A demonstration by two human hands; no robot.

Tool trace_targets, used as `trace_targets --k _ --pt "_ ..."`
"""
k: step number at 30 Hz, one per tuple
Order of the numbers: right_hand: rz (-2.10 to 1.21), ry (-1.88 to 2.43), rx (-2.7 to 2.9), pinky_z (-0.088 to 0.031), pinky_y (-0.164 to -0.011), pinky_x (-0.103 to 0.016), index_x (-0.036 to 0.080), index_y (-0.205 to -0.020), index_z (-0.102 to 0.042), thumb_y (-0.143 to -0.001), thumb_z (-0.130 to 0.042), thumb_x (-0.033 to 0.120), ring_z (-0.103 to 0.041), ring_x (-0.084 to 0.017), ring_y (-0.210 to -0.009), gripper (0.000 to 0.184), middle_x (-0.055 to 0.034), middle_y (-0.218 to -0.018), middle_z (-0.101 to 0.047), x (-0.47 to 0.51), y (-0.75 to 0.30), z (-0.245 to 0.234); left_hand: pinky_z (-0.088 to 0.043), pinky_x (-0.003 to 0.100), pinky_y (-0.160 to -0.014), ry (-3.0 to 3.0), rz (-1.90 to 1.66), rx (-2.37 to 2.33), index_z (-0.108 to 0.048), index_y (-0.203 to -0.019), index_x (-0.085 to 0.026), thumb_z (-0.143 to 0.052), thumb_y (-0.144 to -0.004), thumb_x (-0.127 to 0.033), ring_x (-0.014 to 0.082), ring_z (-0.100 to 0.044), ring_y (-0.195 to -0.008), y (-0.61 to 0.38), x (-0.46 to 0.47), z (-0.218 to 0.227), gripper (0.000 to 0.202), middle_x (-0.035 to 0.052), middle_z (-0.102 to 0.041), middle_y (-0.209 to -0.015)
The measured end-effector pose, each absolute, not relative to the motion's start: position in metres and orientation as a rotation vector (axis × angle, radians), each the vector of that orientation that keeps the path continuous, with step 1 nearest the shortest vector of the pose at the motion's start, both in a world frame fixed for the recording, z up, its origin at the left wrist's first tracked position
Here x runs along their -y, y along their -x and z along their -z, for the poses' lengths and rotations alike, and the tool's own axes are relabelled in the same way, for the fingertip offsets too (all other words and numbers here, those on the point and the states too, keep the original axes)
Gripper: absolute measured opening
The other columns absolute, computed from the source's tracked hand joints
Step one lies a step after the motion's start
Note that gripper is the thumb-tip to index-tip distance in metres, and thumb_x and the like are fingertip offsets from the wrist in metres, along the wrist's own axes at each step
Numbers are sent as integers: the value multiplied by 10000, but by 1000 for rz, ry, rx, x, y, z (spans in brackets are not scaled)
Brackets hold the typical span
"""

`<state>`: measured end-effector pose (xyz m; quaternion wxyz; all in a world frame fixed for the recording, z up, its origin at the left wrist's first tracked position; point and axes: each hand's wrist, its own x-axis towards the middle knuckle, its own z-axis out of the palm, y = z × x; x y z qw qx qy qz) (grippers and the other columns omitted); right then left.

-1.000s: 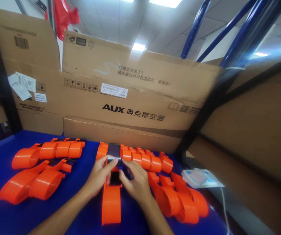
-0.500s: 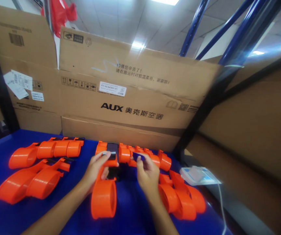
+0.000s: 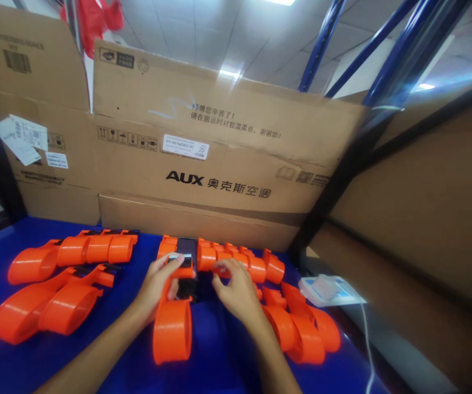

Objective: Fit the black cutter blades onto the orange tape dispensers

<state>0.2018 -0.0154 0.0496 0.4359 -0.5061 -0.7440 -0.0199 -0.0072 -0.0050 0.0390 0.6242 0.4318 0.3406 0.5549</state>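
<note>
In the head view my left hand point(image 3: 157, 282) grips an orange ring-ended plastic holder point(image 3: 172, 331) by its upper arm, with the wide ring hanging down. My thumb presses on a black strip with a pale edge point(image 3: 182, 260) at the holder's top. A dark piece point(image 3: 187, 289) shows beneath, partly hidden by my fingers. To the right, my right hand point(image 3: 238, 287) has its thumb and fingertips apart, with nothing visible between them. It is near the back row of orange holders point(image 3: 223, 254). Behind my left hand lies a dark phone-like device point(image 3: 187, 247).
More orange holders with black tops point(image 3: 72, 306) lie on the left of the blue table surface point(image 3: 133, 355). Others point(image 3: 301, 328) lie right. A white-and-blue item with a cable point(image 3: 330, 290) sits at the right edge. Cardboard point(image 3: 137, 180) and a black post point(image 3: 326, 191) bound the back.
The small dark blue piece in my right fingers is no longer visible; the fingers have spread and moved slightly left. My left hand keeps hold of the holder. The view shifted slightly.
</note>
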Motion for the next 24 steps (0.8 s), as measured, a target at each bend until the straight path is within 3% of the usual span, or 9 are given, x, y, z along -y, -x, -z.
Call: trace_targets --k 4,7,10,15,18,21,24 --pt "-6 1133 1729 -526 -774 -380 208 -943 -692 -904 -571 212 -638 -234 -815 127 -54 -849 -686 21 -196 -60 -278 215 -336 -1056 -1247 -794 -653 -893 -152 -710 -786 -551 53 -372 -267 6 7 -39 417 63 -742 -653" --pt "-134 986 1846 -541 -807 -368 229 -1181 -665 -928 -603 239 -644 -222 -874 260 -60 -950 -691 30 -187 -67 -256 207 -333 -1116 -1214 -801 -663 -958 -158 -693 -803 -562 69 -357 -263 4 10 -39 433 -36 -587 -450" --pt "-255 867 1999 -547 -865 -368 264 -1314 -610 -937 -611 240 -641 -222 -1001 378 -78 -1111 -670 36 -178 -69 -237 196 -332 -1156 -1203 -801 -646 -1003 -188 -687 -807 -574 79 -351 -268 2 13 -38 435 -101 -445 -388" --pt "-258 864 1956 -566 -801 -337 261 -1219 -681 -937 -611 238 -659 -214 -963 292 -78 -1095 -693 33 -174 -63 -262 196 -359 -1164 -1213 -772 -628 -975 -204 -702 -807 -547 55 -393 -309 2 14 -41 389 -87 -524 -537" --pt "-240 930 1863 -553 -684 -304 253 -1211 -692 -931 -618 256 -653 -196 -836 290 -74 -1052 -703 31 -175 -61 -356 203 -434 -1126 -1160 -656 -638 -1089 -195 -741 -792 -474 70 -478 -392 6 14 -45 420 -50 -606 -644" --pt "-253 965 1801 -525 -635 -289 249 -1203 -702 -928 -624 271 -625 -179 -755 286 -62 -1000 -707 31 -177 -62 -373 208 -462 -1158 -1128 -617 -637 -1179 -169 -741 -803 -436 92 -506 -415 9 15 -47 473 -37 -617 -591" --pt "-290 972 1761 -523 -678 -296 245 -1167 -716 -918 -642 281 -623 -175 -758 262 -51 -983 -710 32 -178 -63 -338 203 -421 -1156 -1193 -679 -661 -1143 -148 -720 -825 -449 96 -496 -378 12 14 -47 442 -30 -620 -542"
